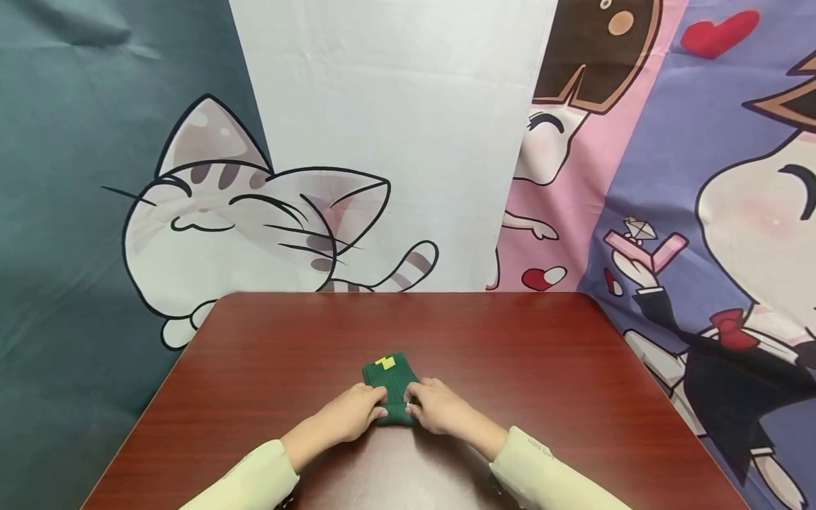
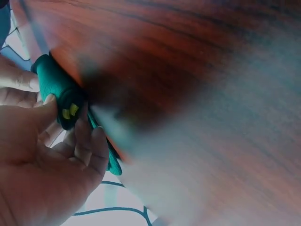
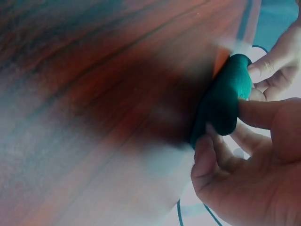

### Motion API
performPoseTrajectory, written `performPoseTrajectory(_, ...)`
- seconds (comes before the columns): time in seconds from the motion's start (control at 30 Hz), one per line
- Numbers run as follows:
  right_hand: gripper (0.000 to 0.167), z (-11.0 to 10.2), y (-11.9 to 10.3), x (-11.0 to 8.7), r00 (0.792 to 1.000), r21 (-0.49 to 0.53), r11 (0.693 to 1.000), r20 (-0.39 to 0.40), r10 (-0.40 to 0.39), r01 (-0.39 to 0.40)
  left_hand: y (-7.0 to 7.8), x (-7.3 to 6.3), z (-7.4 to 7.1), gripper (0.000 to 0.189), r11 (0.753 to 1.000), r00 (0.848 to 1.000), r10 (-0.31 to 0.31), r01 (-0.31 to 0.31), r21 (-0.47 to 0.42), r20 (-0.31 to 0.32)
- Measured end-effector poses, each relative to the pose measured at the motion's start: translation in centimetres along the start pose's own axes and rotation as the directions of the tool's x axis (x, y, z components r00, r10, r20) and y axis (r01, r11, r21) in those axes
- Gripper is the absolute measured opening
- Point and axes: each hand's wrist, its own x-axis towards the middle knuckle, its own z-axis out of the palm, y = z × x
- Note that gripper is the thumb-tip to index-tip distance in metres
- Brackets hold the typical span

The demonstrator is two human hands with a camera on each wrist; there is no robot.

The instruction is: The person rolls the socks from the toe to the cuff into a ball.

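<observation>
A dark green ribbed sock with small yellow patches lies on the table, its near end folded over into a thick roll. My left hand pinches the left side of that near end between thumb and fingers. On the opposite side, my right hand grips the roll the same way. In the left wrist view the rolled sock shows two yellow marks at its end, and a flat green part sticks out below the fingers. The right wrist view shows the plain end of the sock between thumb and fingertips.
The reddish-brown wooden table has rounded far corners and stands against a printed backdrop. A cartoon cat and cartoon figures are on that backdrop. Pale sleeves cover both forearms.
</observation>
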Motion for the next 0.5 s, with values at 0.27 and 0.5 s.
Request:
performPoseTrajectory(0.27, 0.009, 0.06, 0.09, 0.25, 0.997, -0.042, 0.998, -0.06, -0.04, 0.038, 0.19, 0.21, 0.4, 0.014, 0.979, 0.997, 0.0, 0.016, 0.203, -0.081)
performPoseTrajectory(0.5, 0.005, 0.58, 0.56, 0.81, 0.998, -0.042, 0.998, -0.057, -0.039, 0.036, 0.67, 0.09, 0.69, 0.018, 0.942, 0.99, 0.052, -0.005, 0.336, -0.132)
